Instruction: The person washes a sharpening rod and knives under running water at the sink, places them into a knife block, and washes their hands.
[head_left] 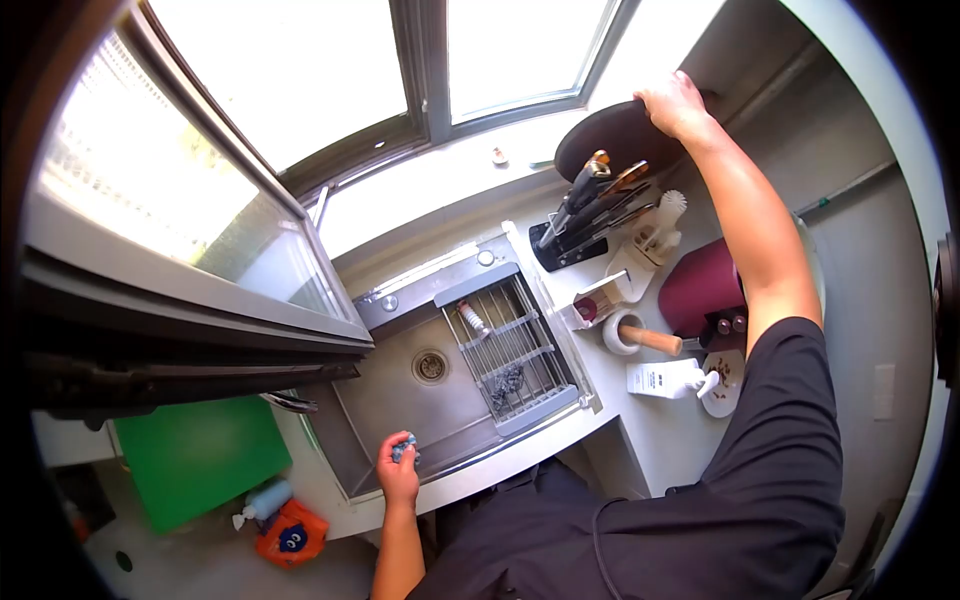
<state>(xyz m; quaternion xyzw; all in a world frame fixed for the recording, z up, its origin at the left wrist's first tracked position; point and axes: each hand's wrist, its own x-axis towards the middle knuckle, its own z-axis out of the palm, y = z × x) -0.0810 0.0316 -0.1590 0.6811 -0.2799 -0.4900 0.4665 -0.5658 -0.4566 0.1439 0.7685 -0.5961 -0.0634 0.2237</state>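
Note:
My left hand (399,474) is closed around a small crumpled blue-and-white cloth (405,449), above the front edge of the steel sink (385,375). Up at the windowsill, my right arm is stretched far out. My right hand (674,104) grips the upper rim of a dark round board (603,143), which leans behind the knife block (567,245). The far side of that hand's fingers is partly hidden. A roll-out drying rack (517,345) lies over the sink's right side, with a dark steel-wool-like scrubber (507,385) and a small ribbed bottle-like item (473,319) on it.
The open window sash (200,240) juts in over the left counter. Right of the sink stand a mortar (625,332) with a wooden pestle (655,340), a white pump bottle (665,379) and a maroon appliance (698,288). A green board (203,460) and an orange packet (291,533) lie left.

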